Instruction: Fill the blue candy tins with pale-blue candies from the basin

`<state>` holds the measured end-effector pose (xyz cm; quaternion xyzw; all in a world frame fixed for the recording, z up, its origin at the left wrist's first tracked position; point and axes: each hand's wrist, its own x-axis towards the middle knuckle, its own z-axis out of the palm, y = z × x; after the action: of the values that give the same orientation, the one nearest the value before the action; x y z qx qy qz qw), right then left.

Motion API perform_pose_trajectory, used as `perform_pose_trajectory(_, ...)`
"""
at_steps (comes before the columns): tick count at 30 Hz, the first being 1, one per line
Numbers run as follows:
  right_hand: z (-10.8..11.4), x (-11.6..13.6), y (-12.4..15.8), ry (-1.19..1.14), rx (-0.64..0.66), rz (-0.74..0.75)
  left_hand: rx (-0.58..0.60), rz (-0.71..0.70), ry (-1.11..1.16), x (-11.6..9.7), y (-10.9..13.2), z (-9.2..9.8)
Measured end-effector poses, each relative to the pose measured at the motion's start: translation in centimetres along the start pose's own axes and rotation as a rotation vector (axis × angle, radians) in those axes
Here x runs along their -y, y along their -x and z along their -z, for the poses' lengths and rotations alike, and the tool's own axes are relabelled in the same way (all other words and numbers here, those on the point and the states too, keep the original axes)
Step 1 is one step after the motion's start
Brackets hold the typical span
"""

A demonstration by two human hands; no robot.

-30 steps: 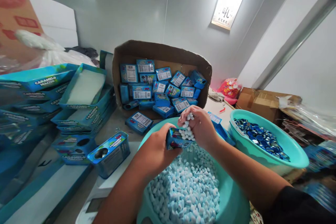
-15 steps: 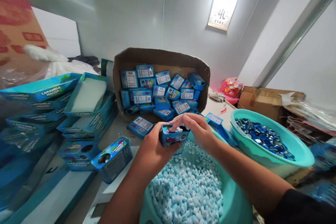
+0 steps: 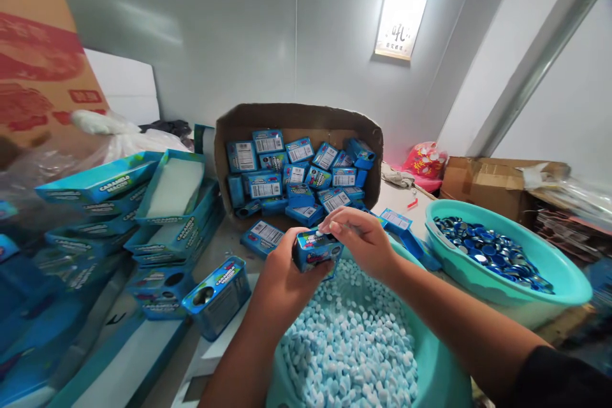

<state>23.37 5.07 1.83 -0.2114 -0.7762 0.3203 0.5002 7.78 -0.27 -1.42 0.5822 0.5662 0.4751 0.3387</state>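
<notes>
My left hand (image 3: 280, 284) is wrapped around a small blue printed tin (image 3: 315, 254), holding it over a teal basin (image 3: 442, 357). At the tin's top, my right hand (image 3: 367, 239) has its fingers bent and close together; whatever is between the fingertips cannot be made out. Pale blue and white candies (image 3: 351, 350) fill much of the basin below both hands. Left of my left forearm, another blue tin (image 3: 220, 299) stands with a round hole in its top, on a white flat device (image 3: 210, 363).
Behind my hands a cardboard carton (image 3: 301, 116) lies open towards me with many blue tins inside. Stacked blue display trays (image 3: 162, 229) stand at the left. On the right, a second teal basin (image 3: 507, 306) holds shiny blue round lids (image 3: 488, 248). Loose tins (image 3: 262, 237) lie before the carton.
White candies visible at the tin's opening before are now out of sight. My right hand's fingers have drawn back from across the opening to its edge. The view has shifted slightly.
</notes>
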Motion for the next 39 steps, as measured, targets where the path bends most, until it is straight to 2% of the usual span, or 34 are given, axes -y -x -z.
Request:
perform_pose_trajectory(4, 0.0, 0.3, -0.1, 0.002, -0.01, 0.035, -0.031, -0.015, -0.007, 0.0, 0.0, 0.0)
perform_pose_trajectory(10, 0.6, 0.2, 0.1, 0.071, -0.016, -0.017, -0.08, -0.007, -0.003, -0.1, 0.1, 0.2)
perform_pose_trajectory(15, 0.7, 0.2, 0.2, 0.063, -0.042, -0.005, -0.1, -0.012, -0.017, -0.1, 0.0, 0.2)
perform_pose_trajectory(20, 0.7, -0.9, -0.3, 0.236, -0.1, 0.0, -0.14, -0.024, -0.009, 0.1, -0.2, 0.1)
perform_pose_trajectory(23, 0.8, -1.4, -0.5, 0.397, -0.059, -0.076, -0.141, -0.019, -0.021, 0.2, -0.2, 0.1)
perform_pose_trajectory(26, 0.8, -1.4, -0.4, 0.451, -0.012, -0.124, -0.126, -0.022, -0.057, 0.2, -0.1, 0.1)
perform_pose_trajectory(31, 0.7, -1.1, -0.4, 0.376, 0.004, -0.107, -0.112, -0.021, -0.077, 0.1, 0.1, 0.2)
perform_pose_trajectory(35, 0.7, -0.8, -0.4, 0.261, -0.012, -0.025, -0.102, -0.022, -0.074, 0.2, -0.1, 0.2)
perform_pose_trajectory(39, 0.7, -0.6, -0.2, 0.242, 0.132, 0.023, -0.079, -0.022, -0.083, 0.0, 0.0, 0.2)
